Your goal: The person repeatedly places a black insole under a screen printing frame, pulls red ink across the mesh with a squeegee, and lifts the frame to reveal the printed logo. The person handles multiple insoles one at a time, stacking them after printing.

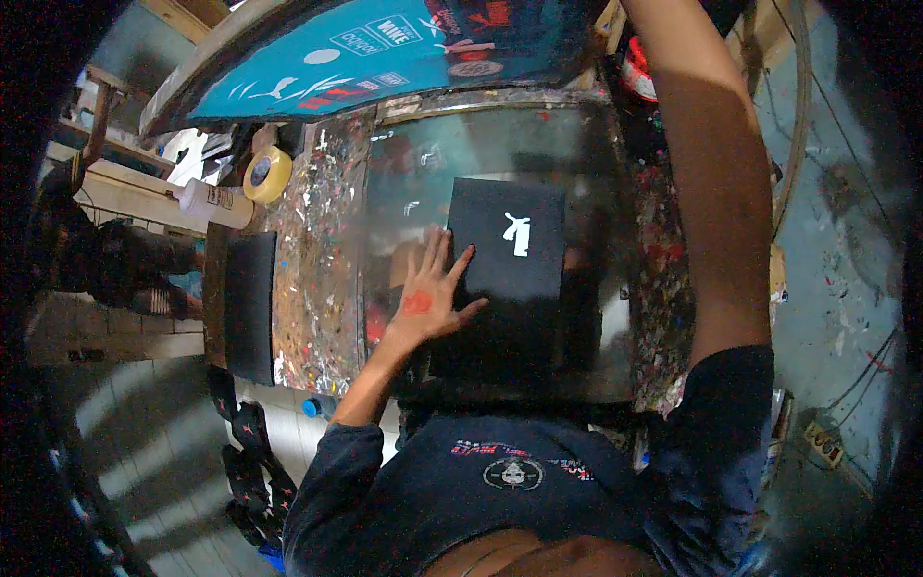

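Observation:
My left hand [433, 288], red-marked on the back, rests with spread fingers at the left edge of a black sheet [519, 298]. A white printed logo sits on the sheet's upper part. Beneath it is a glossy, glass-like board [404, 154] on a paint-speckled bench [314, 288]. My right forearm [711, 212] rises along the right side and leaves the top of the picture, so that hand is out of sight. A tilted screen frame with a blue printed mesh [365, 58] is raised above the board's far end.
A yellow tape roll [269, 173] and a white bottle [206, 198] sit at the back left, above a stack of black sheets [248, 298]. A red container [639, 72] is at the back right. A blue cap [311, 407] shows below the bench's left front, and a power socket [823, 439] lies at lower right.

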A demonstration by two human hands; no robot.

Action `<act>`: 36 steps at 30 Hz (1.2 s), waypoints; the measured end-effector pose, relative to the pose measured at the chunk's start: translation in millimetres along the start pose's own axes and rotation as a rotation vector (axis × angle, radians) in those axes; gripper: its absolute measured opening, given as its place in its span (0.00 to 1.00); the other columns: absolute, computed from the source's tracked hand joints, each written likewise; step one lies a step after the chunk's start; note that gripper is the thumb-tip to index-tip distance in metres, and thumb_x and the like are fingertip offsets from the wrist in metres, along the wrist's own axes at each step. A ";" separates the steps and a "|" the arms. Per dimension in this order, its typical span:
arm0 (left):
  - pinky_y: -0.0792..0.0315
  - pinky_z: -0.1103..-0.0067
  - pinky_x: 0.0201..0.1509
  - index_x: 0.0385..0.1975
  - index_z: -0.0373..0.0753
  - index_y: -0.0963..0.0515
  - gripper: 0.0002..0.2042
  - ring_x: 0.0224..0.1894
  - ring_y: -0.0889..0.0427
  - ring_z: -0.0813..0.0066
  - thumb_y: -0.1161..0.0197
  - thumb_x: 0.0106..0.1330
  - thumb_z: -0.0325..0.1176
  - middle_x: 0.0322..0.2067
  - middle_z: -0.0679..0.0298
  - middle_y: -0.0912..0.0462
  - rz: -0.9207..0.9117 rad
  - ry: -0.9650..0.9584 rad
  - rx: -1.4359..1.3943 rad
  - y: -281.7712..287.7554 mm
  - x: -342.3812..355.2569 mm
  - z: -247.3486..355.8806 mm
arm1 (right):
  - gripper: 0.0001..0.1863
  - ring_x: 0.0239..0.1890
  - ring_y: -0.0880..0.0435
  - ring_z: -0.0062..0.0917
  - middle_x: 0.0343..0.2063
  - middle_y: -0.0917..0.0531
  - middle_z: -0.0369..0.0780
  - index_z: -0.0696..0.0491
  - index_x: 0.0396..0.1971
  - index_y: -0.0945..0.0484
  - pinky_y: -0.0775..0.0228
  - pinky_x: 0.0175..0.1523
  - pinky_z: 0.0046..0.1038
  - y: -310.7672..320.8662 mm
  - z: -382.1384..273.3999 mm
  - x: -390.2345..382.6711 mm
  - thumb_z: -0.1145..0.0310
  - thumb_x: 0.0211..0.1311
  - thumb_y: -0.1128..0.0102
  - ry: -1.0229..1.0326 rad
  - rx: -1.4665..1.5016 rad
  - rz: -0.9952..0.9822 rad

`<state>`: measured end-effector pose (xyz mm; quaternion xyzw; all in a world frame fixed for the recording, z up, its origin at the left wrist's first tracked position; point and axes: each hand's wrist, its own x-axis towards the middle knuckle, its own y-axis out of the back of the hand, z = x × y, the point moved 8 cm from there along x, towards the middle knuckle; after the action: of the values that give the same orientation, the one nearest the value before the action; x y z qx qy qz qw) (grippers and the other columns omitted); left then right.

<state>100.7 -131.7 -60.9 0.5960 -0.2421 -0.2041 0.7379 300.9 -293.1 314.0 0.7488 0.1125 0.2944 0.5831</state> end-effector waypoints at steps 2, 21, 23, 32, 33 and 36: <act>0.53 0.46 0.79 0.66 0.40 0.25 0.38 0.78 0.48 0.40 0.32 0.60 0.59 0.73 0.40 0.39 0.107 -0.037 -0.064 2.7 32.4 31.1 | 0.47 0.45 0.12 0.45 0.43 0.12 0.55 0.63 0.41 0.13 0.21 0.53 0.36 1.6 5.8 1.3 0.33 0.32 0.21 -0.016 -0.032 0.036; 0.27 0.64 0.51 0.55 0.35 0.22 0.25 0.38 0.17 0.56 0.36 0.67 0.49 0.33 0.52 0.15 0.221 -0.463 -0.208 1.6 107.2 98.1 | 0.51 0.47 0.12 0.46 0.45 0.13 0.58 0.67 0.43 0.14 0.22 0.55 0.37 4.1 13.2 6.4 0.31 0.31 0.21 -0.003 -0.037 0.061; 0.27 0.61 0.53 0.73 0.35 0.37 0.49 0.41 0.19 0.50 0.26 0.56 0.57 0.38 0.51 0.16 0.184 -0.213 -0.297 23.3 71.3 24.1 | 0.52 0.47 0.13 0.46 0.46 0.13 0.58 0.67 0.43 0.14 0.22 0.55 0.37 4.7 11.8 15.5 0.30 0.30 0.21 0.013 -0.041 0.065; 0.51 0.53 0.81 0.78 0.47 0.46 0.61 0.80 0.49 0.48 0.21 0.44 0.62 0.78 0.47 0.48 -0.121 -0.384 -0.185 -11.0 38.4 -49.2 | 0.54 0.49 0.13 0.46 0.47 0.14 0.58 0.67 0.47 0.16 0.23 0.56 0.38 3.8 15.7 25.8 0.30 0.31 0.22 -0.006 -0.113 0.110; 0.53 0.53 0.82 0.78 0.46 0.45 0.61 0.80 0.49 0.48 0.20 0.43 0.62 0.78 0.48 0.48 -0.119 -0.367 -0.194 -10.9 36.4 -51.5 | 0.54 0.49 0.13 0.46 0.48 0.14 0.58 0.67 0.48 0.16 0.23 0.57 0.38 2.4 10.1 26.9 0.30 0.32 0.22 0.003 -0.116 0.120; 0.54 0.52 0.82 0.74 0.44 0.40 0.58 0.79 0.48 0.48 0.20 0.42 0.62 0.77 0.49 0.46 -0.106 -0.310 -0.223 -10.7 25.6 -55.1 | 0.53 0.49 0.13 0.45 0.47 0.13 0.57 0.67 0.47 0.16 0.24 0.57 0.37 6.7 7.1 17.3 0.31 0.34 0.22 -0.013 -0.023 -0.048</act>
<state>154.1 -106.0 -77.9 0.4841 -0.2968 -0.3574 0.7415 317.6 -291.9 324.7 0.7412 0.1231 0.2767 0.5990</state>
